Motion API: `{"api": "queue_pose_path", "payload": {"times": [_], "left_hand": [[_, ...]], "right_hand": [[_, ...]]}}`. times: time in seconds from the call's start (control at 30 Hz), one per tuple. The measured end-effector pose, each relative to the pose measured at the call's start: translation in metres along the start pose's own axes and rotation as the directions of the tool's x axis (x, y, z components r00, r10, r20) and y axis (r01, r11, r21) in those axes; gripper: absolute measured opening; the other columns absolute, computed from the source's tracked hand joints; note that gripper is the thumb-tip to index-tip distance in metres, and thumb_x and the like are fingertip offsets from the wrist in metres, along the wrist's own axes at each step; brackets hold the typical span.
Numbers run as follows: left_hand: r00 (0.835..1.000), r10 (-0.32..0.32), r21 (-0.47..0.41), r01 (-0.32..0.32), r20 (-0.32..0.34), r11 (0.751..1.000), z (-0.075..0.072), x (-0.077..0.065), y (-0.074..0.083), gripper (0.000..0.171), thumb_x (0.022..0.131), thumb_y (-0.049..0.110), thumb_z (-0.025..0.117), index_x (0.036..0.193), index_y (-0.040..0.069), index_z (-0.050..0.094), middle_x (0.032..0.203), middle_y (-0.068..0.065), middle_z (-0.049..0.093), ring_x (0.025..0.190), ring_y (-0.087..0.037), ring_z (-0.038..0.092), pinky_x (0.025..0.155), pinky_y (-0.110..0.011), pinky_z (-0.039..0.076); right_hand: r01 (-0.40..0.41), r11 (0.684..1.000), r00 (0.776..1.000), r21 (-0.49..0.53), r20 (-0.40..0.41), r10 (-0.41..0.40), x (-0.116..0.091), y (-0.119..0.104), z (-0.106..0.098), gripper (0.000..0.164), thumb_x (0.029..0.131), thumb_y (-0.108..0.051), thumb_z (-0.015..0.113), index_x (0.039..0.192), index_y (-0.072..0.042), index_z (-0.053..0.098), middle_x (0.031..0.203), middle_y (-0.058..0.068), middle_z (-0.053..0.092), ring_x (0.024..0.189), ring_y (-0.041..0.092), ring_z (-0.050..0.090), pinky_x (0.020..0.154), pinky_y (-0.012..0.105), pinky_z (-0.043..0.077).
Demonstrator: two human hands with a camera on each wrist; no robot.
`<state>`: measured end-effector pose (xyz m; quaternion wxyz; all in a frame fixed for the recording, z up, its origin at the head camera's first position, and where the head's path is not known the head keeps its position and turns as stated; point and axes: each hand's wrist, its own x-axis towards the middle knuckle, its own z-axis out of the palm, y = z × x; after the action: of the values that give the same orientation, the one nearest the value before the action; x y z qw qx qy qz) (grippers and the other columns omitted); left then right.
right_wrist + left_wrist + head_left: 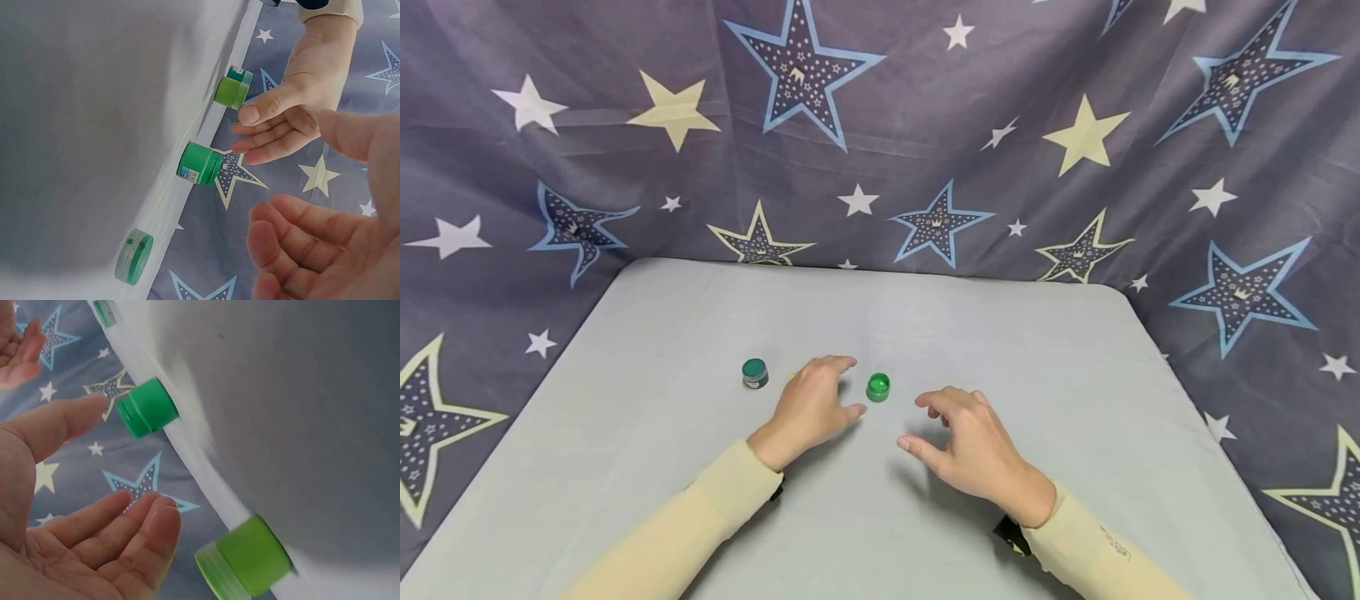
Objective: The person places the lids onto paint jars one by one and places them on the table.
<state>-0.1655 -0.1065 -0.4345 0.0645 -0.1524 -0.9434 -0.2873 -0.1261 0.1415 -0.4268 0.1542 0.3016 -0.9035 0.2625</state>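
Note:
A small green paint jar (878,387) stands upright and uncapped on the table, with glossy paint inside. My left hand (812,404) hovers just left of it, thumb and fingers spread apart and holding nothing. To the jar's right my right hand (973,442) is held over the table, fingers loosely bent, also holding nothing. A light green jar (244,559) is close to the left hand, mostly hidden behind it in the head view. In the right wrist view, a round lid (134,256) with green in it lies near the right hand; the head view hides it.
A dark teal jar (755,373) with its lid on stands further left. The table (1000,333) has a light grey cloth over it. Behind and beside it hangs a dark curtain (895,150) printed with stars.

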Motion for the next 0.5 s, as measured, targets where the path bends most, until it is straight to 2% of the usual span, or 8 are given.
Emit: {"api": "queue_pose_path", "payload": {"times": [0.1,0.33,0.5], "left_hand": [[1.0,-0.013,0.001,0.013,0.018,1.0,0.003,0.002,0.003,0.071,0.073,0.021,0.094,0.133,-0.002,0.063,0.133,-0.019,0.065,0.125,-0.039,0.06,0.101,-0.053,0.049],[0.997,-0.045,0.014,0.044,0.058,0.999,0.008,0.01,0.008,0.072,0.074,0.022,0.093,0.135,-0.002,0.062,0.134,-0.019,0.064,0.126,-0.038,0.059,0.103,-0.051,0.048],[0.993,-0.072,0.038,0.069,0.094,0.997,0.013,0.017,0.011,0.072,0.075,0.024,0.093,0.135,-0.001,0.062,0.134,-0.017,0.065,0.125,-0.035,0.06,0.101,-0.049,0.049]], "right_hand": [[-0.005,1.0,1.0,-0.004,0.003,0.005,-0.001,0.002,-0.001,0.05,0.08,-0.044,0.087,0.112,-0.009,0.073,0.089,-0.005,0.066,0.073,0.016,0.058,0.072,0.032,0.041],[-0.022,0.999,1.0,-0.024,0.009,0.022,-0.001,0.005,-0.002,0.052,0.08,-0.046,0.087,0.114,-0.009,0.072,0.091,-0.007,0.065,0.073,0.009,0.053,0.072,0.032,0.04],[-0.018,1.0,1.0,-0.025,0.005,0.019,-0.001,0.007,-0.003,0.051,0.08,-0.045,0.087,0.113,-0.01,0.072,0.088,-0.008,0.063,0.073,0.01,0.053,0.072,0.031,0.039]]}}
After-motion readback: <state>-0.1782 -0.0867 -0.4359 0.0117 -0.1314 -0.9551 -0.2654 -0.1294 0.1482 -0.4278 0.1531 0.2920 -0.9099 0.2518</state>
